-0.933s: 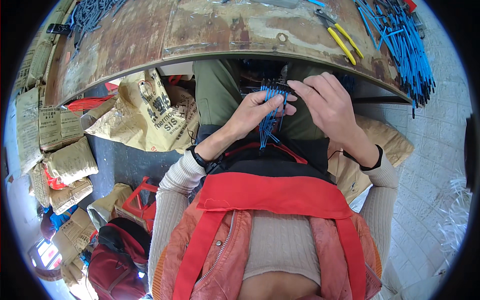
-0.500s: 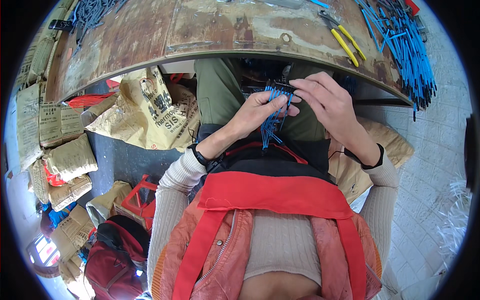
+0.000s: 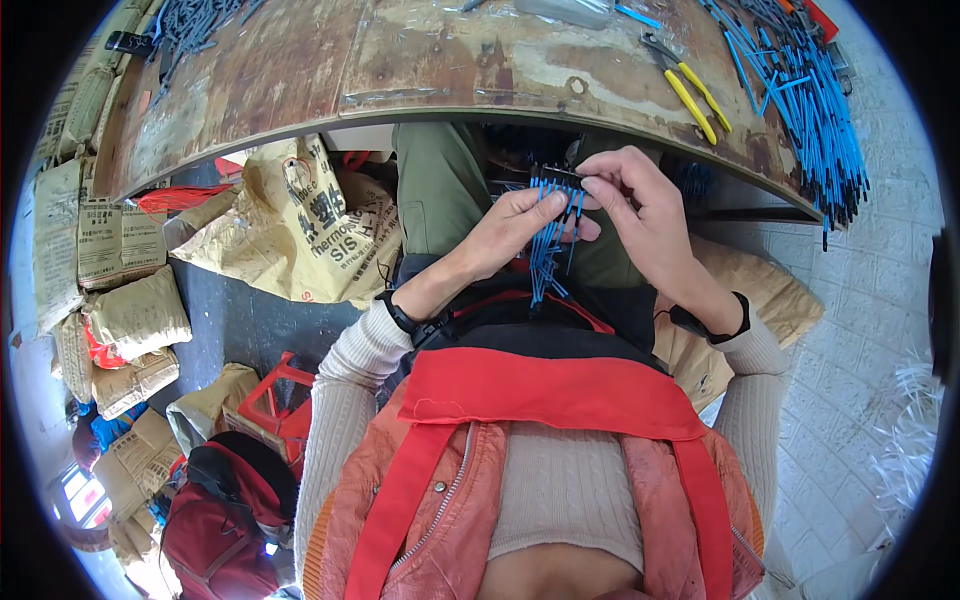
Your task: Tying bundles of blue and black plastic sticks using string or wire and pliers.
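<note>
Above my lap, my left hand (image 3: 515,228) is closed around a fanned bundle of thin blue rods (image 3: 545,262) with black ends. Its thumb lies across the rods, which hang below the fingers. The black ends point up toward the table edge. My right hand (image 3: 645,205) is at the upper right of this bundle, thumb and fingertips pinched together against the black ends. Whatever is between those fingertips is too small to make out.
On the wooden table (image 3: 430,70) lie yellow-handled pliers (image 3: 690,100). A heap of blue rods (image 3: 820,130) overhangs its right end. Grey pieces (image 3: 200,40) are piled at the far left. Below stand paper sacks (image 3: 140,310), a red stool (image 3: 285,400) and a dark red backpack (image 3: 220,530).
My right hand has shifted slightly left, its fingertips staying at the black ends. The bundle remains in my left hand, nearly in place. The whole view has shifted slightly.
</note>
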Motion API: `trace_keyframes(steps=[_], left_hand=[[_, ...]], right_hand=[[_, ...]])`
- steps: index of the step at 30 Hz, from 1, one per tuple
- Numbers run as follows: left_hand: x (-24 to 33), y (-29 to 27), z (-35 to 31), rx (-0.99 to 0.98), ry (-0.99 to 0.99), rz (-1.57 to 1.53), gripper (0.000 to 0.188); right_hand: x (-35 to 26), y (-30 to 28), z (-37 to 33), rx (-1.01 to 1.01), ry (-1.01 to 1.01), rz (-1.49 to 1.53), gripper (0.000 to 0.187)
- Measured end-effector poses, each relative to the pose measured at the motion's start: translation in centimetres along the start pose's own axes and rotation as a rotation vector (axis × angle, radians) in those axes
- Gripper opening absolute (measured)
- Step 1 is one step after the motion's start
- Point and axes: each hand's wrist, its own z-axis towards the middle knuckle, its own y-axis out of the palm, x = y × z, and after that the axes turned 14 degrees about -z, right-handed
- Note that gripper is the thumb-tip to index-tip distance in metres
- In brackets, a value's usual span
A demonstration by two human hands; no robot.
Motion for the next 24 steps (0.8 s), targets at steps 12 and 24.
trace_keyframes(steps=[12,24], left_hand=[[0.8,-0.6,-0.5,-0.122,-0.014,0.102,0.046],[3.9,-0.7,4.3,0.099,0.15,0.325,0.022]], right_hand=[[-0.9,-0.3,0.2,-0.009,-0.075,-0.092,0.011],[0.2,-3.0,12.2,0.337,-0.364,-0.206,0.018]])
